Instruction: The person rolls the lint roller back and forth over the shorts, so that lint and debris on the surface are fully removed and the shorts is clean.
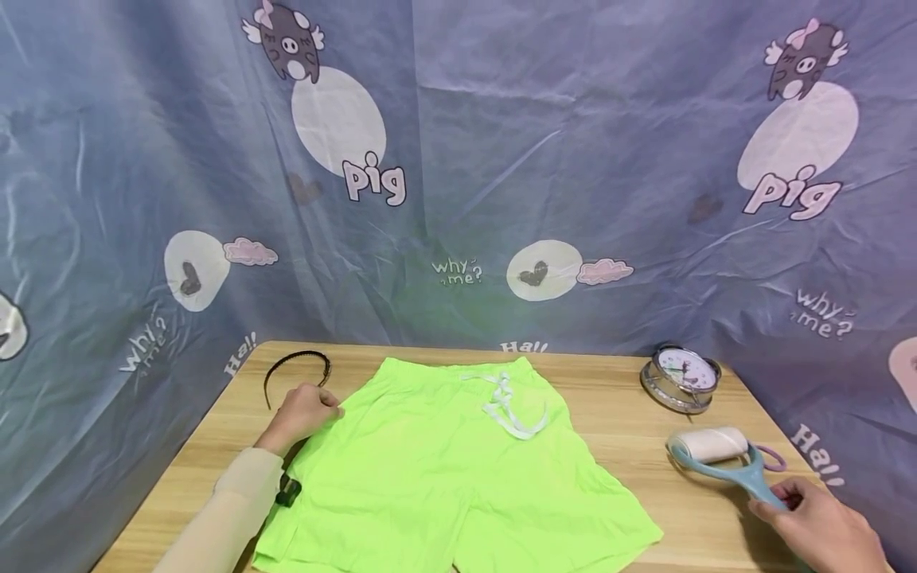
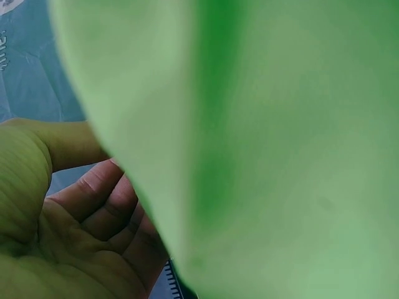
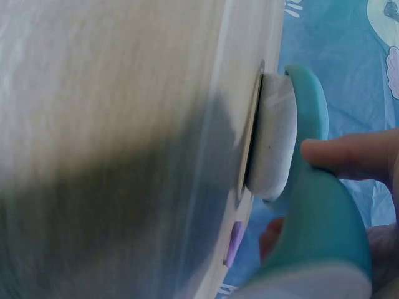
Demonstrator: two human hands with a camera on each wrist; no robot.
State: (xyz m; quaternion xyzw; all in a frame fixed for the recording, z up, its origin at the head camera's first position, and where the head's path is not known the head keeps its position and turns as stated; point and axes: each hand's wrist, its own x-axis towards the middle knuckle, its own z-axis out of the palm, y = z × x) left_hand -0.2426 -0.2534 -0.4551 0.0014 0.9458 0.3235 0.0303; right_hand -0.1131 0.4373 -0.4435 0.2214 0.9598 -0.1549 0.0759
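Observation:
Neon green shorts (image 1: 430, 446) lie spread flat on the wooden table, waistband away from me, with a white drawstring (image 1: 512, 410) loose on top. At the upper left side edge my left hand (image 1: 304, 410) pinches the fabric. The green cloth fills most of the left wrist view and covers the fingertips. To the right of the shorts, my right hand (image 1: 824, 521) grips a lint roller (image 1: 752, 475) by its blue handle. Its white roll (image 3: 274, 137) points away from me, close over the table in the right wrist view.
A black headband (image 1: 294, 356) lies behind my left hand. At the back right corner stands a round silver clock (image 1: 680, 378). A purple ring (image 1: 775, 458) lies by the right table edge, partly behind the roller. Printed blue-grey cloth (image 1: 458, 199) hangs around the table.

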